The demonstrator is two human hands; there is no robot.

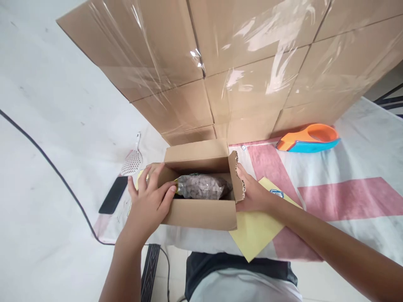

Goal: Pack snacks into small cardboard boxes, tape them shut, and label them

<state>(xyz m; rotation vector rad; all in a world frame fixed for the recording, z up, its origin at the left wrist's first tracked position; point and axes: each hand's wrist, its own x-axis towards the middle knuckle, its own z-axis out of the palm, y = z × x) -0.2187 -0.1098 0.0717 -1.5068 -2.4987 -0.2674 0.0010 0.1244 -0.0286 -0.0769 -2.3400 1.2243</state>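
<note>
Near centre, the left hand point(147, 202) at nine o'clock and right hand point(253, 192) at three grip a stiff box point(201, 214), best held by its ends; its bag point(203, 187) looks slippery.

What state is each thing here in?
Small brown cardboard box: open
Clear plastic bag: filled, inside box
Black rectangular phone: screen dark
Stacked brown cardboard cartons: wrapped in clear film
Yellow paper sheet: flat, partly covered
Left hand: on box's left end
Right hand: against right end

Bright, diffuse light, strong glare
White streaks are reflected by clear plastic wrap point(273, 67); 1 open cardboard box point(201, 214) is shaded inside; fine detail is softened, and shapes are stretched towards the edges.
</note>
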